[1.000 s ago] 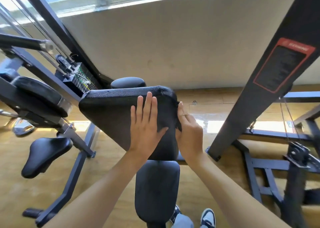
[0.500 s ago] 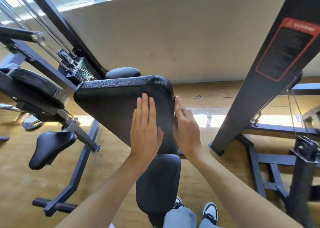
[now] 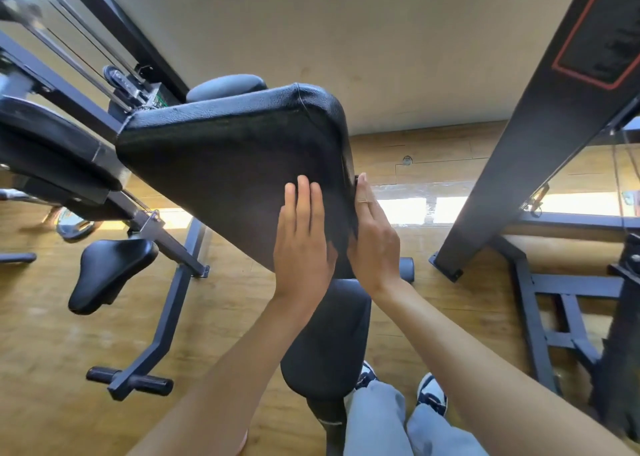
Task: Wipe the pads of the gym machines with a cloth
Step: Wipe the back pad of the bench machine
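A large black back pad of a gym machine slants across the middle of the view. My left hand lies flat on its lower right face, fingers straight and together. My right hand rests against the pad's right edge, fingers extended along the side. Below the pad is the black seat pad. No cloth shows in either hand.
A small black saddle seat and a machine's foot bar stand at the left. A thick black upright post slants at the right, with a dark frame beneath it. The floor is wood; my shoes show at the bottom.
Both hands have slid down the pad toward its lower end, the left hand's fingers closing together. The view has tilted downward, showing my legs and shoes.
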